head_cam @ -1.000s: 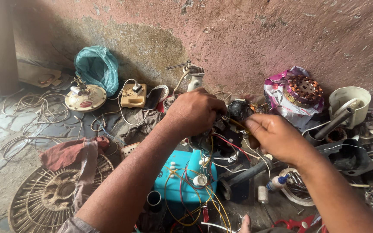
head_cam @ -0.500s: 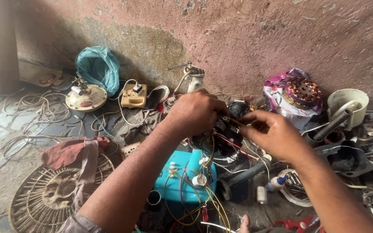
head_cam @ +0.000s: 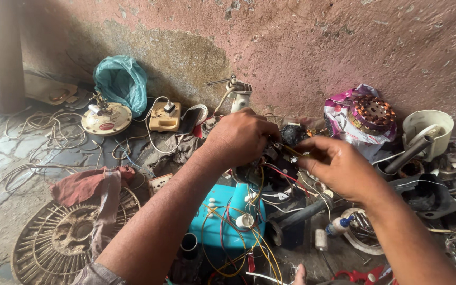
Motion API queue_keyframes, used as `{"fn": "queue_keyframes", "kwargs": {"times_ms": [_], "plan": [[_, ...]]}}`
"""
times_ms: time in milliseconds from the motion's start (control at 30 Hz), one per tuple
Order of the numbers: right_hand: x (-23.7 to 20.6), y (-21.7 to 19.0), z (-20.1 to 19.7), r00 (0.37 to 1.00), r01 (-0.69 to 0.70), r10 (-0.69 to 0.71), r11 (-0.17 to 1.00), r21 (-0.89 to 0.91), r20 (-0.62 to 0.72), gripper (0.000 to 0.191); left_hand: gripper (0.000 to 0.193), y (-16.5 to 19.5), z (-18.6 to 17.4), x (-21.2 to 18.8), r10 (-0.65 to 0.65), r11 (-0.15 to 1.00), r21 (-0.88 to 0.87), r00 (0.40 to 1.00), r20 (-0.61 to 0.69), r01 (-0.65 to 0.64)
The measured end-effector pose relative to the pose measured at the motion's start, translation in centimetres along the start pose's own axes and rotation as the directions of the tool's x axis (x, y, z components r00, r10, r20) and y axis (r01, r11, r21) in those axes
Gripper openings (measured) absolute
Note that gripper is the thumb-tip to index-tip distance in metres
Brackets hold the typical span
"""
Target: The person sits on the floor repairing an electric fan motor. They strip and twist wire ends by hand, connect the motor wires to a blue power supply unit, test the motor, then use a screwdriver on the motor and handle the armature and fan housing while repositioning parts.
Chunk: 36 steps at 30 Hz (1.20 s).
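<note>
Both hands on the wiring cluster, mid-connection work.
Head view: left hand (head_cam: 238, 138) was closed around the dark switch assembly (head_cam: 270, 158), holding it above the blue housing (head_cam: 222, 221). Right hand (head_cam: 339, 166) pinched a thin yellow piece (head_cam: 297, 153) at the assembly's top, fingers curled tight. Red and yellow wires (head_cam: 238, 237) trailed down across the housing. Judged: seating or joining a lead; next move needed steady support and a fine pinch. Fan grille (head_cam: 64, 243) lay well apart, left.
</note>
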State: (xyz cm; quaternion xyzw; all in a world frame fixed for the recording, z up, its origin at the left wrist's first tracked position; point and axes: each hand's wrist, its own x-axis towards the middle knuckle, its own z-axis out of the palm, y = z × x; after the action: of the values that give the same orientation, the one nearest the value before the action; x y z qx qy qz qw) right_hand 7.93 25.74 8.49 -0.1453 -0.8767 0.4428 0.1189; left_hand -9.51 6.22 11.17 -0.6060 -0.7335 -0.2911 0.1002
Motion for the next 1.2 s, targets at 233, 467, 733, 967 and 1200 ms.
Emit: {"fn": "queue_keyframes", "kwargs": {"times_ms": [233, 467, 733, 967, 1200], "plan": [[0.3, -0.3, -0.4, 0.998, 0.050, -0.052, 0.998, 0.034, 0.042, 0.025, 0.027, 0.0, 0.1, 0.0, 0.011, 1.000, 0.016, 1.000, -0.019, -0.011], [-0.1, -1.4, -0.1, 0.991, -0.128, 0.126, 0.990, 0.057, 0.033, 0.028, 0.026, -0.1, 0.1, 0.0, 0.012, 1.000, 0.014, 1.000, -0.013, -0.012], [-0.2, -1.2, -0.2, 0.998, -0.046, 0.045, 0.998, -0.030, -0.043, 0.027, 0.027, 0.0, 0.1, -0.1, 0.034, 0.999, 0.008, 0.998, -0.051, -0.034], [-0.2, -1.1, -0.2, 0.999, -0.017, 0.016, 1.000, -0.010, -0.043, 0.026, 0.026, 0.0, 0.0, -0.1, -0.007, 1.000, 0.003, 1.000, -0.007, 0.007], [-0.7, -3.0, 0.0, 0.995, -0.056, 0.049, 0.996, -0.076, -0.089, 0.029, 0.027, 0.0, 0.1, -0.1, 0.019, 1.000, 0.013, 0.999, -0.034, -0.018]]}}
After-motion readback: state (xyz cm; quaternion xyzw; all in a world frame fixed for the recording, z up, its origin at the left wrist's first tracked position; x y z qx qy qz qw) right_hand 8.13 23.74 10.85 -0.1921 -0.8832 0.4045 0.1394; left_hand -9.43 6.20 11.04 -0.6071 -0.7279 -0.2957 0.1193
